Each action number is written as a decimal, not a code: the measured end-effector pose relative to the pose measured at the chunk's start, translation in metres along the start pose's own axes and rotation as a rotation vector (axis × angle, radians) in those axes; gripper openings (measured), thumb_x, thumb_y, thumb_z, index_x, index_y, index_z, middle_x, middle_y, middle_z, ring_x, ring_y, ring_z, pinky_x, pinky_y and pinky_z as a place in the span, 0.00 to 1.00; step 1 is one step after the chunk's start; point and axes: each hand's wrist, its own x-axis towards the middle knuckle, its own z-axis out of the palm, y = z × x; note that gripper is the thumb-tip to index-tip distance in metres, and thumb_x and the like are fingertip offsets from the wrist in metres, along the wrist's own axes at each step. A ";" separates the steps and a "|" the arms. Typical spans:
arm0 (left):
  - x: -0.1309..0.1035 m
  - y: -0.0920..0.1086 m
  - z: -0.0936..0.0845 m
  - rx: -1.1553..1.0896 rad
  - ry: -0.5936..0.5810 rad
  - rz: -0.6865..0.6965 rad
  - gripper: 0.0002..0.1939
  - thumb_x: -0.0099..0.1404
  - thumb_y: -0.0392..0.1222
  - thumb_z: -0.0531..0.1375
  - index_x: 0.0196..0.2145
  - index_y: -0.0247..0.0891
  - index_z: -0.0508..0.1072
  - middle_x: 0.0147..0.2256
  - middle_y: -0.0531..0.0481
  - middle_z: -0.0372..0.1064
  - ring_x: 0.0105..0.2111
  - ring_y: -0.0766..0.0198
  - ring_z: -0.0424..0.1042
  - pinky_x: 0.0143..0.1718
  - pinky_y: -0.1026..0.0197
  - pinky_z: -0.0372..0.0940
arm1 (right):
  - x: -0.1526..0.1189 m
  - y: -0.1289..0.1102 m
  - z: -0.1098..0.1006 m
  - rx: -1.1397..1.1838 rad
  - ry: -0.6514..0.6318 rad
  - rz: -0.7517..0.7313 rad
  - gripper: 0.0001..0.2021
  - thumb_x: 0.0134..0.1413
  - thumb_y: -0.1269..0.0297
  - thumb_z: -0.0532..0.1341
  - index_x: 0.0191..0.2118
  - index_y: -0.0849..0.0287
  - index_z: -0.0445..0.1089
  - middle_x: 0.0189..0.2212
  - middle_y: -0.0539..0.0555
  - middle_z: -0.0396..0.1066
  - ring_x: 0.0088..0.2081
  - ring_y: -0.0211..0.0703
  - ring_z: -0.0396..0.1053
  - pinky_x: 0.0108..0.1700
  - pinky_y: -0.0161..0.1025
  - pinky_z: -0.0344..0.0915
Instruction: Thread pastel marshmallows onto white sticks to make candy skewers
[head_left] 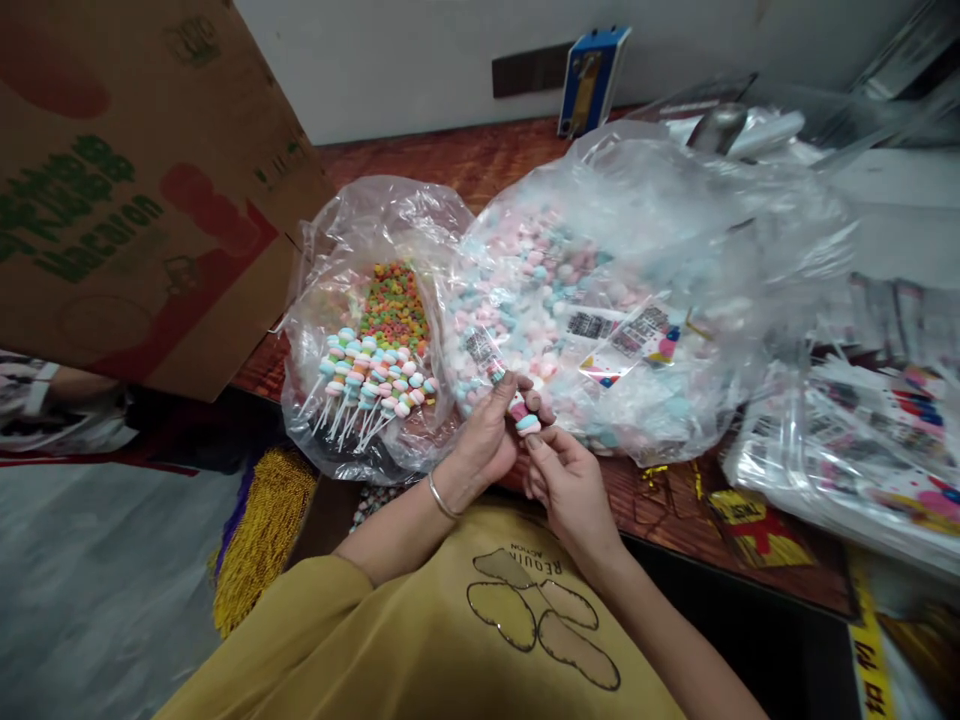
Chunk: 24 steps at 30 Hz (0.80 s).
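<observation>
My left hand [489, 440], with a bangle at the wrist, is closed around a small printed plastic wrapper [484, 348]. A blue, white and pink marshmallow candy [528, 424] shows at the wrapper's near end, against the left fingers. The thumb and fingers of my right hand [566, 480] pinch at this candy from below. Whether it has a stick is hidden. Left of my hands, several marshmallow lollipops [360, 372] lie in a pile on a clear plastic bag [330, 445], beside small coloured ring candies [395, 310].
A big clear bag of pastel marshmallows [525, 250] stands behind my hands, with printed wrappers [634, 335] on it. Stacked wrapper packs [862, 450] lie right. A cardboard box [150, 200] rises at left; a blue device [594, 82] stands at the wall.
</observation>
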 end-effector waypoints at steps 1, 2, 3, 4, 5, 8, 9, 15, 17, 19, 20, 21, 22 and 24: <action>0.001 0.003 0.000 0.000 0.003 0.025 0.21 0.57 0.53 0.71 0.40 0.36 0.72 0.30 0.52 0.71 0.31 0.65 0.74 0.39 0.60 0.70 | 0.001 0.000 -0.001 -0.022 0.000 -0.021 0.16 0.55 0.49 0.69 0.33 0.57 0.69 0.13 0.38 0.54 0.14 0.28 0.48 0.18 0.29 0.53; 0.003 0.008 0.000 -0.001 0.002 0.055 0.22 0.57 0.52 0.71 0.42 0.36 0.73 0.33 0.51 0.73 0.32 0.65 0.75 0.41 0.59 0.70 | 0.001 -0.001 -0.002 -0.036 -0.010 -0.028 0.16 0.55 0.49 0.69 0.35 0.58 0.71 0.13 0.39 0.54 0.14 0.28 0.49 0.18 0.29 0.53; 0.004 0.013 0.000 -0.005 -0.005 0.086 0.22 0.57 0.50 0.72 0.44 0.36 0.74 0.33 0.51 0.73 0.33 0.65 0.75 0.41 0.59 0.70 | 0.001 -0.002 -0.002 -0.036 -0.029 -0.017 0.16 0.55 0.49 0.68 0.37 0.58 0.72 0.14 0.39 0.54 0.15 0.28 0.49 0.18 0.29 0.54; 0.006 0.017 0.000 -0.011 -0.014 0.114 0.21 0.57 0.48 0.72 0.45 0.36 0.74 0.32 0.52 0.72 0.32 0.67 0.74 0.41 0.60 0.70 | -0.001 -0.004 -0.003 -0.021 -0.053 0.014 0.16 0.56 0.49 0.68 0.39 0.59 0.73 0.14 0.39 0.54 0.15 0.28 0.49 0.19 0.29 0.55; 0.007 0.022 0.000 -0.017 -0.025 0.137 0.20 0.57 0.45 0.72 0.44 0.37 0.74 0.30 0.54 0.70 0.30 0.69 0.73 0.40 0.62 0.70 | -0.003 -0.006 -0.004 0.005 -0.084 0.062 0.16 0.57 0.49 0.67 0.39 0.59 0.73 0.15 0.39 0.54 0.14 0.28 0.48 0.19 0.29 0.55; 0.007 0.029 0.003 -0.028 -0.044 0.179 0.16 0.58 0.43 0.72 0.41 0.37 0.73 0.25 0.60 0.63 0.23 0.74 0.65 0.33 0.67 0.67 | -0.010 -0.011 -0.007 0.089 -0.223 0.232 0.17 0.60 0.49 0.64 0.38 0.59 0.74 0.15 0.38 0.53 0.13 0.26 0.42 0.18 0.30 0.54; 0.007 0.030 0.004 -0.025 -0.045 0.176 0.15 0.59 0.44 0.71 0.40 0.37 0.73 0.24 0.60 0.62 0.22 0.75 0.64 0.31 0.67 0.65 | -0.012 -0.011 -0.008 0.095 -0.270 0.264 0.17 0.61 0.49 0.63 0.38 0.59 0.74 0.14 0.37 0.51 0.12 0.26 0.40 0.17 0.31 0.54; 0.007 0.029 0.012 -0.021 0.057 0.090 0.15 0.60 0.46 0.71 0.38 0.36 0.72 0.24 0.60 0.60 0.20 0.76 0.61 0.29 0.68 0.65 | -0.014 -0.001 -0.024 -0.747 -0.109 -0.436 0.13 0.67 0.59 0.57 0.46 0.59 0.77 0.16 0.44 0.59 0.17 0.35 0.56 0.26 0.37 0.60; 0.008 0.027 0.016 -0.033 0.135 0.071 0.15 0.60 0.46 0.70 0.36 0.36 0.71 0.24 0.59 0.60 0.21 0.75 0.63 0.28 0.69 0.64 | -0.011 0.002 -0.029 -1.167 -0.018 -0.815 0.13 0.66 0.67 0.58 0.50 0.61 0.76 0.18 0.48 0.65 0.21 0.37 0.61 0.34 0.39 0.61; 0.008 0.023 0.019 -0.043 0.174 0.079 0.15 0.61 0.47 0.70 0.36 0.36 0.70 0.23 0.59 0.60 0.21 0.74 0.63 0.27 0.69 0.64 | -0.008 0.004 -0.031 -1.404 0.031 -1.039 0.14 0.65 0.72 0.58 0.52 0.64 0.75 0.18 0.48 0.66 0.22 0.37 0.62 0.36 0.40 0.61; 0.007 0.019 0.020 -0.047 0.173 0.085 0.16 0.61 0.48 0.69 0.36 0.36 0.70 0.23 0.59 0.60 0.21 0.74 0.63 0.27 0.69 0.65 | -0.007 0.005 -0.030 -1.438 0.051 -1.077 0.14 0.65 0.73 0.58 0.52 0.65 0.74 0.19 0.49 0.67 0.23 0.38 0.62 0.36 0.40 0.61; 0.006 0.015 0.020 -0.050 0.161 0.085 0.17 0.61 0.50 0.69 0.36 0.36 0.70 0.23 0.59 0.60 0.21 0.74 0.63 0.27 0.68 0.65 | -0.006 0.004 -0.028 -1.415 0.075 -1.067 0.13 0.66 0.71 0.57 0.51 0.65 0.74 0.20 0.51 0.69 0.23 0.39 0.63 0.35 0.39 0.61; 0.004 0.011 0.019 -0.052 0.142 0.076 0.18 0.61 0.51 0.69 0.36 0.36 0.70 0.23 0.58 0.61 0.21 0.73 0.64 0.28 0.68 0.65 | -0.006 0.004 -0.026 -1.342 0.099 -1.005 0.12 0.67 0.69 0.56 0.50 0.65 0.75 0.22 0.52 0.71 0.24 0.39 0.65 0.34 0.39 0.61; 0.001 0.005 0.015 -0.050 0.083 0.032 0.20 0.60 0.54 0.69 0.39 0.35 0.71 0.26 0.56 0.65 0.23 0.71 0.67 0.29 0.66 0.66 | -0.008 0.001 -0.022 -1.078 0.112 -0.748 0.14 0.70 0.62 0.53 0.46 0.62 0.75 0.24 0.53 0.72 0.25 0.40 0.66 0.31 0.37 0.61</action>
